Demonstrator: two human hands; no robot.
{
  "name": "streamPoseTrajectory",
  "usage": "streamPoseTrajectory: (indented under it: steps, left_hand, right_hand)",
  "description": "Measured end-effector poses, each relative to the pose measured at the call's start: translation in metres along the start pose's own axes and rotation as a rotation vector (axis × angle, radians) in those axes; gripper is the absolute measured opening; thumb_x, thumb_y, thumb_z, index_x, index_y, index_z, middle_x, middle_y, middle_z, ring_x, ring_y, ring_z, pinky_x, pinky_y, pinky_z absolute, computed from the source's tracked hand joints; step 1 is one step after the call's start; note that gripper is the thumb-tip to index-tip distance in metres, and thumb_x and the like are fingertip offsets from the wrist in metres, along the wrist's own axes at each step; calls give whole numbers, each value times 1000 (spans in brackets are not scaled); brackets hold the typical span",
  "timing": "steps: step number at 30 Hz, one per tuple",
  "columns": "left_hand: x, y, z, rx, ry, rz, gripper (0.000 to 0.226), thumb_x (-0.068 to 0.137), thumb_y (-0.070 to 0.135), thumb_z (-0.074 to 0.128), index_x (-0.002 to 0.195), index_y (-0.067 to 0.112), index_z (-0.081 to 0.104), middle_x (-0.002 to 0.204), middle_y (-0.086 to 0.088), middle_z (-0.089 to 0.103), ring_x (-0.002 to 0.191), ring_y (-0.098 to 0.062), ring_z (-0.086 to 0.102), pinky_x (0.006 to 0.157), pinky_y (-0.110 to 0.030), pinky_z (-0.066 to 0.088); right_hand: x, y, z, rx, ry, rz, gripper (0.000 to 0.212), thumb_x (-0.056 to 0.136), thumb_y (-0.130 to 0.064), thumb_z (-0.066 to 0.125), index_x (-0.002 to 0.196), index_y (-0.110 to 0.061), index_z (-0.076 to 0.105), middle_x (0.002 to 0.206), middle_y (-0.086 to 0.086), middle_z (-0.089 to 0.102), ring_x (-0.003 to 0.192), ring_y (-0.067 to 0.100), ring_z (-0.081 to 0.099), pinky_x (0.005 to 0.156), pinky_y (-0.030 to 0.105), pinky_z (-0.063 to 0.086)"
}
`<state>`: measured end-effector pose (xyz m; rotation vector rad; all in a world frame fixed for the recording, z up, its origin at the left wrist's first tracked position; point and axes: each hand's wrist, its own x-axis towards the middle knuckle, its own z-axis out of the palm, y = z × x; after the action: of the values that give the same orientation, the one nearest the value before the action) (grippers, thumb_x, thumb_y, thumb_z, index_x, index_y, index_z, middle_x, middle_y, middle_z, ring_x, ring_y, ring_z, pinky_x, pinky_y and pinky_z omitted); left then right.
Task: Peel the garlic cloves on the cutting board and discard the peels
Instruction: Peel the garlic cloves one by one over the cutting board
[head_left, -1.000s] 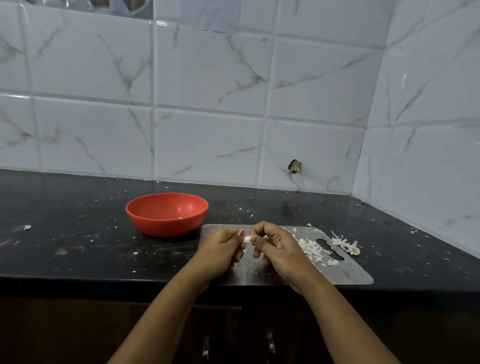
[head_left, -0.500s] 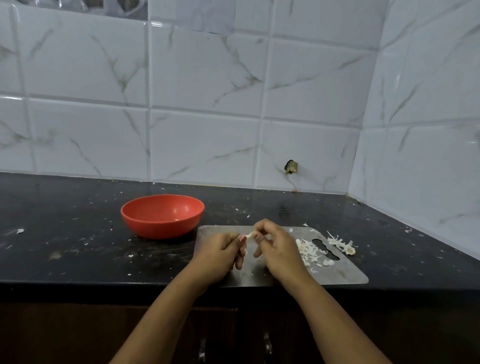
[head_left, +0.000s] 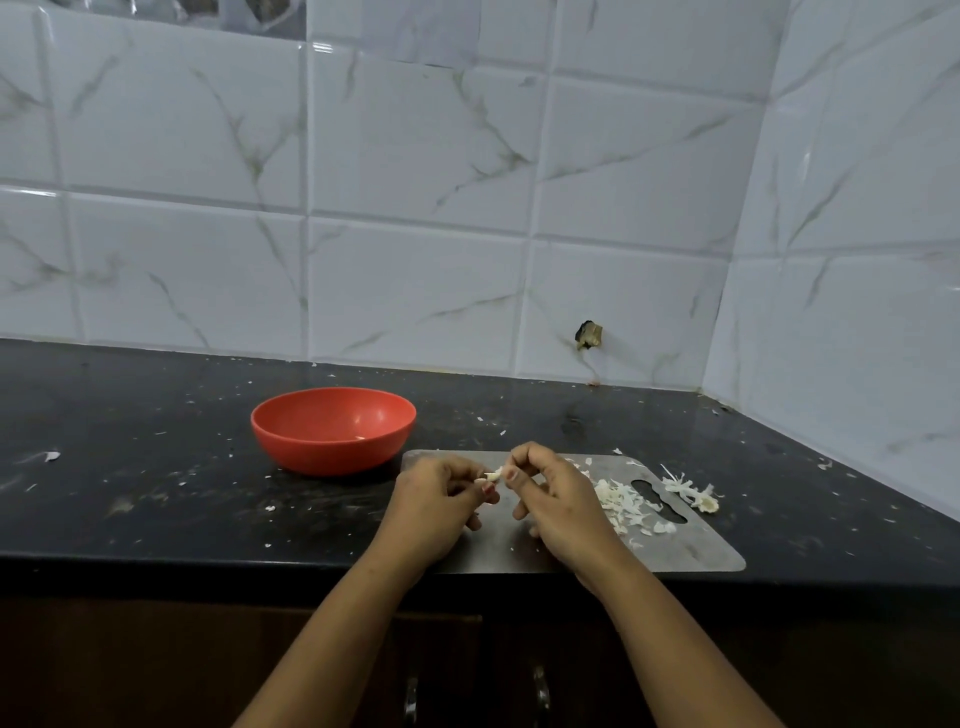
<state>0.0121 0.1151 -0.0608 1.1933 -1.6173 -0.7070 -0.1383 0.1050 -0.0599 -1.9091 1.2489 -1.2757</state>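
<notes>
Pinching one garlic clove (head_left: 493, 474) between left hand (head_left: 434, 506) and right hand (head_left: 556, 501), close together over the cutting board (head_left: 691, 545), likely to catch falling skin.

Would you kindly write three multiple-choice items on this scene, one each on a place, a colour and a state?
1. Relative to the cutting board, the bowl stands: A) on it; B) on the counter, left of it; C) right of it.
2. The bowl is: A) blue; B) white; C) red.
3. The garlic clove is: A) pinched between both hands; B) in the bowl; C) on the counter.
Key: B, it sits beyond the cutting board's left edge; C, red all over; A, left hand and right hand pinch it.
</notes>
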Motion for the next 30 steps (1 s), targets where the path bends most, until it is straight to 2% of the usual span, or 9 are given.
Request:
streamPoseTrajectory:
  steps: [3, 6, 8, 13, 17, 21, 24, 26, 30]
  left_hand:
    - [0, 2, -1, 26, -9, 13, 14, 92, 13, 61, 97, 22, 70, 82, 8, 71, 59, 1, 62, 62, -14, 51]
    - [-1, 4, -1, 46, -24, 23, 15, 93, 14, 60, 91, 27, 68, 83, 7, 71, 59, 2, 61, 62, -13, 51]
    - [-2, 4, -1, 70, -9, 35, 16, 94, 15, 59, 88, 27, 68, 81, 7, 71, 58, 2, 61, 61, -12, 51]
    - [-2, 3, 0, 120, 3, 55, 16, 94, 16, 57, 86, 21, 70, 76, 8, 70, 56, 6, 57, 55, -8, 44]
    - [-1, 1, -2, 36, 46, 27, 12, 91, 18, 63, 82, 19, 70, 76, 5, 72, 53, 4, 56, 51, -11, 42]
    - [-2, 2, -2, -23, 80, 37, 9, 90, 13, 64, 84, 14, 71, 75, 0, 71, 54, -1, 58, 50, -16, 45]
    - [-3, 3, -1, -22, 90, 46, 8, 88, 10, 66, 83, 12, 72, 74, -1, 71, 54, -3, 60, 52, -16, 48]
    - [-3, 3, -1, -38, 78, 34, 8, 87, 8, 66, 85, 13, 72, 73, -1, 71, 55, -4, 62, 53, -16, 48]
    - [-2, 2, 0, -49, 112, 31, 9, 86, 7, 68, 86, 15, 72, 73, -2, 71, 53, -5, 62, 52, -16, 49]
  right_hand:
    - [0, 2, 1, -106, 18, -54, 13, 98, -24, 53, 86, -22, 56, 81, -4, 60, 60, 2, 60, 57, 21, 47]
    - [1, 4, 3, -215, 39, -99, 17, 98, -26, 51, 81, -28, 52, 80, -6, 59, 67, 12, 64, 66, 35, 51]
    - [1, 5, 5, -302, 43, -119, 17, 98, -28, 50, 81, -29, 49, 85, -7, 58, 74, 16, 62, 70, 38, 50]
    - [0, 3, 3, -337, -62, -123, 12, 100, -25, 45, 89, -22, 49, 89, -7, 55, 78, 14, 57, 74, 35, 47]
    - [-1, -6, -5, -88, -178, 5, 15, 102, -22, 42, 96, -14, 53, 80, -8, 52, 64, -3, 51, 60, 14, 38]
    - [-1, -6, -4, -22, -183, 76, 15, 102, -24, 44, 95, -17, 56, 81, -5, 53, 66, 2, 51, 60, 15, 38]
    - [-1, -4, 0, -100, -105, 29, 15, 100, -23, 46, 90, -17, 55, 71, 1, 52, 62, 8, 48, 58, 24, 38]
    - [-1, -2, 1, -99, -77, 23, 16, 100, -23, 46, 89, -16, 54, 66, 1, 52, 56, 6, 46, 55, 22, 36]
    - [0, 1, 2, -40, -54, 20, 16, 99, -23, 50, 84, -20, 58, 75, 5, 60, 58, 3, 52, 59, 22, 41]
